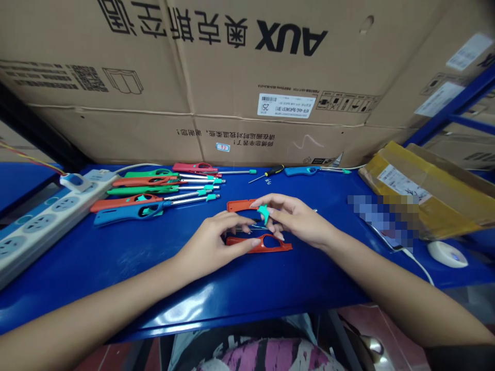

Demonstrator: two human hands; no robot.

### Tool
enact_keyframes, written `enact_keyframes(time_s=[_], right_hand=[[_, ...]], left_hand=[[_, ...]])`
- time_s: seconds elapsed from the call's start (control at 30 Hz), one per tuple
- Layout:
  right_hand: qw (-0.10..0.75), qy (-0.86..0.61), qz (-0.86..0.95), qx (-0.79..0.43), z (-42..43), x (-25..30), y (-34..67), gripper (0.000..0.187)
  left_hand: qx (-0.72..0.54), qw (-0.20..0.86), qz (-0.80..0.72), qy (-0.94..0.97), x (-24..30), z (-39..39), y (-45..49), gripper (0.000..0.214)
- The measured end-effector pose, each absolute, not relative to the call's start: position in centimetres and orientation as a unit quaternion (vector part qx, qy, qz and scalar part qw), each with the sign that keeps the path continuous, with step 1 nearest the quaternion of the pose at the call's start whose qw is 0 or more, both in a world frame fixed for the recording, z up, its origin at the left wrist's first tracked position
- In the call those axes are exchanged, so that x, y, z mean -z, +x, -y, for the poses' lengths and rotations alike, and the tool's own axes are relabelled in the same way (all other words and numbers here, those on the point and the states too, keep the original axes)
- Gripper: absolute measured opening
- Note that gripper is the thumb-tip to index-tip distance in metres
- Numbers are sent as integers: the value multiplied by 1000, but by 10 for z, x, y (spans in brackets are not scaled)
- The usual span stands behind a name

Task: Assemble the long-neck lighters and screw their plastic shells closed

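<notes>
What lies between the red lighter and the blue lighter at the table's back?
A screwdriver, with something small and pale just in front, in the head view.

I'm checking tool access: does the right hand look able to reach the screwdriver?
Probably yes: the screwdriver lies just beyond the right hand, with nothing visible between, though that hand holds a green piece.
</notes>
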State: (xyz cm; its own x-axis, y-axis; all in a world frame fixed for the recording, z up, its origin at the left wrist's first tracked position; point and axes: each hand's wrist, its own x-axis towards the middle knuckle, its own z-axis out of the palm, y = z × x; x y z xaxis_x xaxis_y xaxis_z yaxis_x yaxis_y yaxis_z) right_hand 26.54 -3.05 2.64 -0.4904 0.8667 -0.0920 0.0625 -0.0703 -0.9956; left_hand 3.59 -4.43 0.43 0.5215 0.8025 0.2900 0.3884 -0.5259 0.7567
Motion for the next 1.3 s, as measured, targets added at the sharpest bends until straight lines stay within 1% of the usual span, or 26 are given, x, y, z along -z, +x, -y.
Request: enact_keyframes(time_s=[0.03, 0.1, 0.17, 0.23, 0.3, 0.37, 0.47, 0.5, 0.57, 0.63, 0.7, 0.83, 0.87, 0.93, 1.0, 1.07, 1.2, 1.3], right_hand=[[333, -379, 580, -639, 31, -22, 261, 25], [354, -366, 569, -645, 32, -15, 253, 22], [368, -364, 597, -613, 32, -11, 249, 22], [366, -371, 650, -553, 34, -10, 250, 23], [343, -372, 731, -458, 35, -11, 256, 28], [317, -351, 820, -322, 37, -15, 263, 31], [251, -303, 914, -99, 37, -21, 271, 27], [233, -291, 927, -43, 37, -22, 272, 27], [217, -274, 937, 22, 37, -24, 272, 28], [231, -264, 936, 27, 37, -23, 270, 26], [249, -270, 930, -4, 35, -20, 271, 22], [267, -346, 898, -50, 26, -14, 288, 13], [252, -372, 892, -46, 22, -13, 295, 12], [190, -418, 888, -28, 14, -11, 308, 9], [127, -425, 896, -28, 7, -8, 318, 8], [98, -424, 899, -44, 2, -4, 325, 11], [112, -413, 902, -52, -2, 1, 327, 24], [134, -393, 909, -23, 3, -2, 320, 22]], left_hand=[[-326, 329, -374, 803, -6, 45, 39, 34], [-325, 321, -385, 802, -9, 43, 41, 23], [-319, 284, -378, 821, -9, 39, 40, 15], [-312, 245, -361, 844, -9, 36, 37, 15], [-304, 210, -343, 864, -8, 35, 34, 17], [-296, 182, -325, 880, -10, 36, 32, 20], [-293, 167, -301, 892, -16, 37, 31, 19], [-291, 170, -294, 895, -19, 37, 31, 19], [-283, 173, -283, 900, -24, 35, 33, 17], [-273, 168, -275, 907, -29, 33, 34, 16], [-269, 161, -272, 910, -30, 32, 35, 18], [-238, 147, -303, 911, -22, 29, 27, 22], [-227, 139, -314, 911, -18, 27, 23, 25], [-217, 121, -313, 917, -9, 20, 14, 26], [-203, 94, -305, 926, -1, 12, 6, 27], [-165, 108, -276, 941, 4, 3, -1, 25], [-151, 155, -264, 940, 10, -6, -6, 22], [-161, 171, -278, 932, 13, -4, -5, 21]])
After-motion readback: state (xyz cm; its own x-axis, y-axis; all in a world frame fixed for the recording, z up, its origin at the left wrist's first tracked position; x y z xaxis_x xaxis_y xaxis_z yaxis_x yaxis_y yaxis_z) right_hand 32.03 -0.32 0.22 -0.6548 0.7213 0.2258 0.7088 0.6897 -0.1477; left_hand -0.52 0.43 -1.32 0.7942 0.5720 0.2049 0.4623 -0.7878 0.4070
